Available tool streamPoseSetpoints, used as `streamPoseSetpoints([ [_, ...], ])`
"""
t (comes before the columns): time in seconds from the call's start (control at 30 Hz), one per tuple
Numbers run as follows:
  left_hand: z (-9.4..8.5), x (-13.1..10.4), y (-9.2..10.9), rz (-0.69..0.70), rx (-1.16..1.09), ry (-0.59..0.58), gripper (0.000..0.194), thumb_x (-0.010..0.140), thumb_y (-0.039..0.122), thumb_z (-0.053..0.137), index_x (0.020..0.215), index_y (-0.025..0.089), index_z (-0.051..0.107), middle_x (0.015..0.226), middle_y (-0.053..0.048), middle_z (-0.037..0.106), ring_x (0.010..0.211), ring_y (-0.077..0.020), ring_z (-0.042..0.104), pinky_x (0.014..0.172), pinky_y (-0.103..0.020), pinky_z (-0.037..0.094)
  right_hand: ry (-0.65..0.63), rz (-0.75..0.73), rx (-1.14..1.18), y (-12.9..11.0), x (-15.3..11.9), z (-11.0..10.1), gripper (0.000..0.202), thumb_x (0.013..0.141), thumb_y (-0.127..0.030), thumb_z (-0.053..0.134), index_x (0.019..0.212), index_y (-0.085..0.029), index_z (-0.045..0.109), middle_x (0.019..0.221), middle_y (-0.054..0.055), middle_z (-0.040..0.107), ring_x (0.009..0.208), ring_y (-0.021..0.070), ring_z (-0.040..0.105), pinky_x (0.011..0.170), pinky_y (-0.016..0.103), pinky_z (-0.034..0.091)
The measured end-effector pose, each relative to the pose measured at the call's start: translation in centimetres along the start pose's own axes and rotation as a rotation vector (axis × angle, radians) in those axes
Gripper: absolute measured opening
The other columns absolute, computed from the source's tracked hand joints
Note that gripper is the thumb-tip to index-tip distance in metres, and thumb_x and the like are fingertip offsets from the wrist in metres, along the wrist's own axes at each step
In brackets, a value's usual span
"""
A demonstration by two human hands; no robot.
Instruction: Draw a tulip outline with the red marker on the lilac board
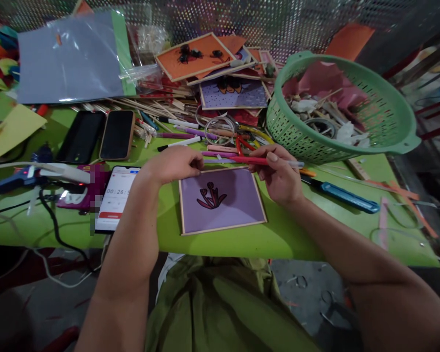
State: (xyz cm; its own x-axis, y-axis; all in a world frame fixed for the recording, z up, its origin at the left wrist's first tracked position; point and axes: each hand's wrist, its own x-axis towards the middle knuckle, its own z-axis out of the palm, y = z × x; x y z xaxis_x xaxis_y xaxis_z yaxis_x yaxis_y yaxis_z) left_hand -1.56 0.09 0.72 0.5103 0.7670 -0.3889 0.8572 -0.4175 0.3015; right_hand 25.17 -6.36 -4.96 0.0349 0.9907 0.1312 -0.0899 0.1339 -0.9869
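A small purple picture card [238, 198] with a thin wooden stick border lies on the table in front of me. A red and black flower drawing [210, 195] sits on it, left of its middle. My left hand [176, 163] is closed, its fingertips pinching at the card's top left corner; the exact grip is partly hidden. My right hand [284, 176] holds a red pen [251, 160] between thumb and fingers, above the card's top right corner. The pen lies nearly level and points left. Several pens and markers [181, 143] lie just behind the card.
A green basket [278, 110] of scraps stands back right, with a blue cutter knife [350, 196] before it. Framed pictures [194, 56] and wooden sticks are piled behind. Phones [117, 134], one showing a timer [112, 200], and a cabled power strip [73, 195] lie left.
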Motion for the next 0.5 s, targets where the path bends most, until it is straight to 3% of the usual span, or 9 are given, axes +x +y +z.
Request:
streamPoseSetpoints([
  [0.13, -0.2, -0.2, 0.3, -0.044, -0.010, 0.005, 0.017, 0.089, 0.028, 0.070, 0.101, 0.025, 0.082, 0.095, -0.003, 0.086, 0.087, -0.0220, 0.076, 0.077, -0.030, 0.048, 0.040, -0.012, -0.066, -0.7, -0.1, -0.2, 0.039, 0.083, -0.063, 0.084, 0.087, -0.026, 0.073, 0.074, 0.002, 0.068, 0.063, 0.0159, 0.063, 0.049, 0.028, 0.036],
  [0.3, 0.1, 0.1, 0.0, -0.020, 0.014, 0.025, 0.016, 0.088, 0.027, 0.070, 0.100, 0.025, 0.081, 0.096, -0.004, 0.086, 0.087, -0.0221, 0.076, 0.075, -0.031, 0.048, 0.048, 0.048, -0.082, -1.4, -1.1, -1.2, 0.034, 0.072, -0.048, 0.091, 0.079, -0.026, 0.067, 0.070, -0.002, 0.062, 0.058, 0.0134, 0.055, 0.048, 0.027, 0.036],
  [0.5, 0.2, 0.6, 0.0, -0.015, 0.006, 0.011, 0.013, 0.088, 0.026, 0.071, 0.098, 0.024, 0.080, 0.093, -0.004, 0.085, 0.085, -0.0221, 0.075, 0.075, -0.031, 0.047, -0.020, 0.173, -0.098, -0.4, -2.6, -2.2, 0.029, 0.067, -0.041, 0.089, 0.075, -0.025, 0.066, 0.060, -0.004, 0.060, 0.048, 0.0109, 0.047, 0.044, 0.025, 0.034],
])
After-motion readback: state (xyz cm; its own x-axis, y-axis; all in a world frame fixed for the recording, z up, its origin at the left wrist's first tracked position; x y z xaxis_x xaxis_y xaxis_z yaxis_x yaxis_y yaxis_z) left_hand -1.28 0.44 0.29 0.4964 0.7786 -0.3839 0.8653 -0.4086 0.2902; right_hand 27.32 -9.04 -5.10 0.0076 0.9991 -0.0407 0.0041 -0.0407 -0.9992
